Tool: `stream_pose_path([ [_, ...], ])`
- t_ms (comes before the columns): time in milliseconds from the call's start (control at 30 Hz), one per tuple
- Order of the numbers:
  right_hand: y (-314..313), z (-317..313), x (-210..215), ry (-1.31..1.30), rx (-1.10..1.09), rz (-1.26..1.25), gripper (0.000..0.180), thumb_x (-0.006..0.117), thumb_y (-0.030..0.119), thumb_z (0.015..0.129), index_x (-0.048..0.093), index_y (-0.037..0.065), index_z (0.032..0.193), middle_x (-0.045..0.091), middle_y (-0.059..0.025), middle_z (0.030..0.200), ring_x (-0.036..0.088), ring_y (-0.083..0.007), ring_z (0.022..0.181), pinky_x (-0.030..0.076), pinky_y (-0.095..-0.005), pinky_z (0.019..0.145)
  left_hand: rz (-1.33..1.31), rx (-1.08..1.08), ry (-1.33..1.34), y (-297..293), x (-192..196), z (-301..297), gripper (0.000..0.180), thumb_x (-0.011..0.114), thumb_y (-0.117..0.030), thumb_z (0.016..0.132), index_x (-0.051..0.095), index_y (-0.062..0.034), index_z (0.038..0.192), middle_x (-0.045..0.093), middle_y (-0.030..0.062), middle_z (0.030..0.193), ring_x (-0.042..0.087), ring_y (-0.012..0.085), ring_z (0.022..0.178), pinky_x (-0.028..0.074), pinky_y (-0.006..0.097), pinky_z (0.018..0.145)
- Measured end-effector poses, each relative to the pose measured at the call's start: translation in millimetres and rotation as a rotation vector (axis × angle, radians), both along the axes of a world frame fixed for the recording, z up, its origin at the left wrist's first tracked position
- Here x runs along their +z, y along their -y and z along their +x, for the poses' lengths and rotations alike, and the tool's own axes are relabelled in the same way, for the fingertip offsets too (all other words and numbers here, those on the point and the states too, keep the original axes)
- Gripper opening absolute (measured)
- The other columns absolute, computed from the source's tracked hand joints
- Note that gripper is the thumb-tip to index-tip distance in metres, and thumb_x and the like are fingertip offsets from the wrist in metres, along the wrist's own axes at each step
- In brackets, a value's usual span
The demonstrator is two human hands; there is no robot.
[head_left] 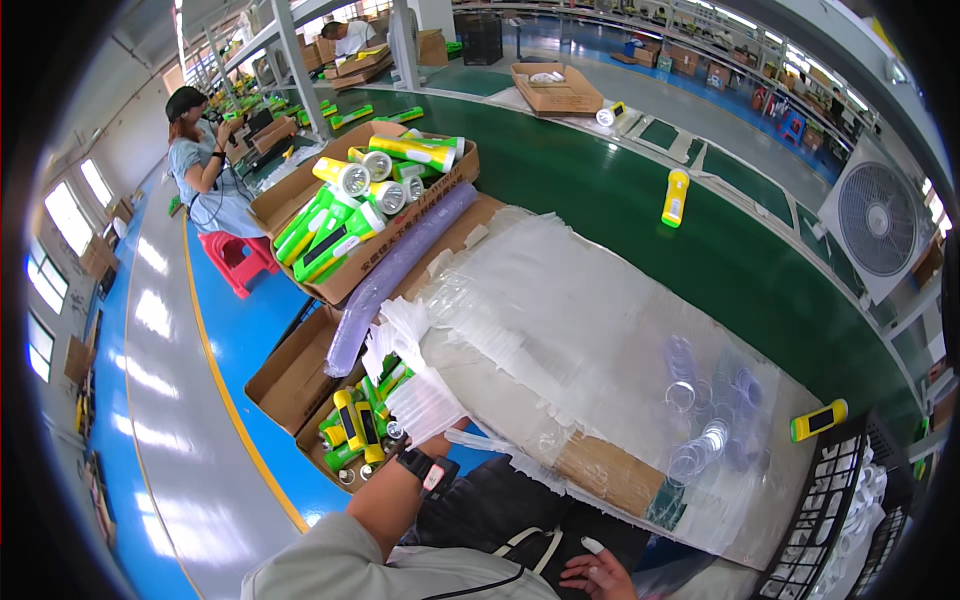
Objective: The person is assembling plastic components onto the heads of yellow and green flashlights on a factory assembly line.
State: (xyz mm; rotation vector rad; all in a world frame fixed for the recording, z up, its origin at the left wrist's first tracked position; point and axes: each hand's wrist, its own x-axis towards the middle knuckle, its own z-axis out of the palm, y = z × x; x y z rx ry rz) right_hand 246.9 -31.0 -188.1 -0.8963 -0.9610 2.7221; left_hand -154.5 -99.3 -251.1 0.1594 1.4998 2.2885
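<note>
My left hand (440, 444) reaches past the left edge of the table, below a torn flap of clear plastic film (425, 403). The flap hides its fingers, so what it holds cannot be seen. Nearest to it is a lower carton (290, 385) of green and yellow flashlights (358, 425). My right hand (598, 574) hangs near my lap, fingers loosely bent and apart, nothing visible in them. A white covering (592, 545) wraps one fingertip. Beyond the left hand, a long stack of clear lens discs (400, 275) lies beside an upper carton (375, 265) full of flashlights.
Loose clear discs (700, 440) lie on the film-covered table (560, 300). A green conveyor belt (560, 165) runs behind, carrying a yellow flashlight (675, 198). At right stand a black crate (815, 510) and a fan (878, 218). A co-worker (200, 160) is at far left.
</note>
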Motion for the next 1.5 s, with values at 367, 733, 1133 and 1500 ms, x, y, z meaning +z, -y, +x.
stream_pose_path([
  [367,1,3,-5,-0.026,-0.017,-0.02,0.058,0.057,0.022,0.091,0.031,0.002,0.139,0.056,-0.0147,0.11,0.06,-0.0275,0.097,0.052,-0.042,0.084,-0.052,0.102,-0.131,0,10,-1,0.031,0.047,-0.018,0.093,0.05,-0.0042,0.121,0.059,0.0124,0.111,0.055,0.0258,0.107,0.045,0.043,0.09],
  [733,-16,-12,7,0.032,0.076,-0.099,0.055,0.054,0.021,0.093,0.03,0.005,0.139,0.055,-0.0148,0.114,0.059,-0.0275,0.103,0.051,-0.0448,0.085,-0.188,0.25,-0.237,4,16,-5,0.032,0.048,-0.018,0.093,0.05,-0.0038,0.121,0.059,0.0125,0.111,0.056,0.0254,0.105,0.046,0.042,0.089],
  [1133,-16,-6,-3,-0.002,0.062,-0.112,0.054,0.052,0.021,0.094,0.028,0.006,0.14,0.055,-0.0146,0.114,0.059,-0.026,0.1,0.052,-0.0431,0.083,-0.313,0.363,-0.336,23,8,9,0.032,0.048,-0.019,0.093,0.051,-0.0033,0.12,0.06,0.0125,0.11,0.057,0.0249,0.104,0.046,0.041,0.087],
  [1500,-15,-4,-2,0.002,0.046,-0.098,0.052,0.051,0.022,0.095,0.03,0.006,0.139,0.055,-0.0149,0.114,0.059,-0.027,0.1,0.053,-0.0443,0.082,-0.429,0.414,-0.424,24,5,18,0.032,0.049,-0.02,0.092,0.051,-0.0029,0.12,0.06,0.0125,0.109,0.058,0.0245,0.102,0.047,0.041,0.086],
])
